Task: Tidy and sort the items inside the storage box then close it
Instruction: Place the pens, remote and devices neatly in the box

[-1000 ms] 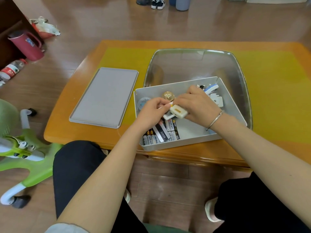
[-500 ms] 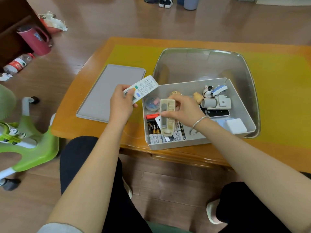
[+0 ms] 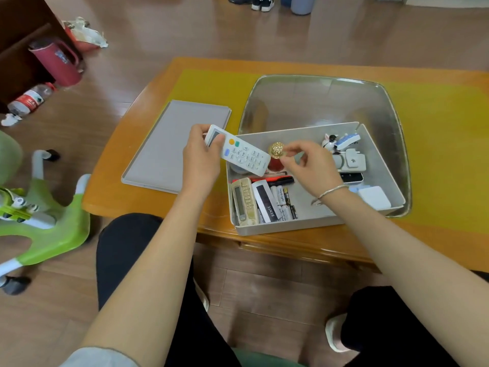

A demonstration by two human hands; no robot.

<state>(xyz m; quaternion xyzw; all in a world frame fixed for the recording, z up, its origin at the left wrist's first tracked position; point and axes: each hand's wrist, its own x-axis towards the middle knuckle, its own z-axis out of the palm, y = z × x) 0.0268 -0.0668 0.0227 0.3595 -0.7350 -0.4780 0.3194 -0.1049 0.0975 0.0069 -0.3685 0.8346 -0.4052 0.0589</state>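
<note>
The grey storage box sits open on the table's near edge. My left hand grips a white remote over the box's left rim. My right hand pinches a small red bottle with a gold cap inside the box. A beige remote, a white-and-black remote and several batteries lie in the front left corner. Small white gadgets and a white block fill the right side.
The flat grey lid lies left of the box on the yellow-topped table. A silver tray sits behind and under the box. A green chair stands on the floor at left, a red jug and bottle farther back.
My right hand has let go of the beige remote, which now lies in the box's front left corner, and has taken the gold-capped bottle. My left hand still holds the white remote, now over the box's rim.
</note>
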